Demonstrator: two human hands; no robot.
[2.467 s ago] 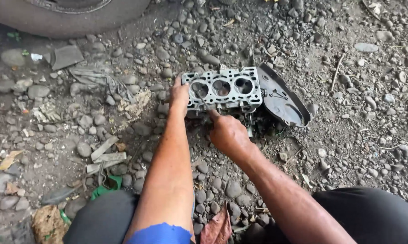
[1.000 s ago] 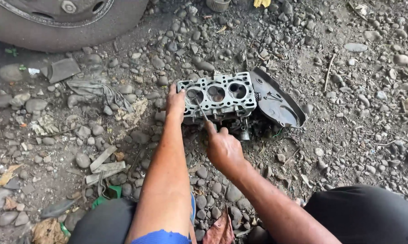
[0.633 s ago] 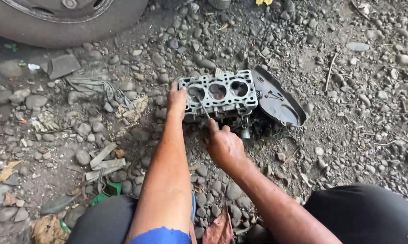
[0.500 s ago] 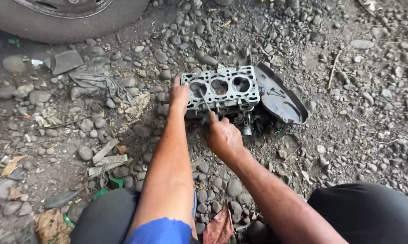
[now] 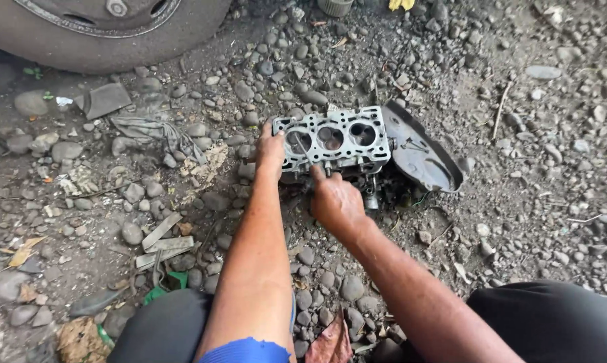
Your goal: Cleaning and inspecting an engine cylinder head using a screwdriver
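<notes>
The person crouches over a grey cylinder head (image 5: 334,141) that lies face-up on stony ground, its three round chambers open to the sky. The left hand (image 5: 270,149) is pressed flat against the head's left end, fingers spread over the corner beside the nearest chamber, bracing the casting rather than gripping it. The right hand (image 5: 334,202) sits just below the head's near edge, fingers curled tight around what looks like a thin metal tool (image 5: 302,144) whose shaft runs up and leftward from the fist across the first chamber; the picture is too coarse for me to say what sort of tool it is.

Just to the right of the working hand, touching the head's far end, leans a dark curved cover plate (image 5: 421,156). Well up and to the left of the bracing hand is a tyre (image 5: 102,33), and nearer, a crumpled grey rag (image 5: 152,129) among the stones.

To my eye the work is scraping or picking at the face around that first chamber. Doing it well would mean keeping the left palm's weight down so the casting does not rock on the loose stones, and holding the tool shallow to the surface so it does not gouge the metal.
</notes>
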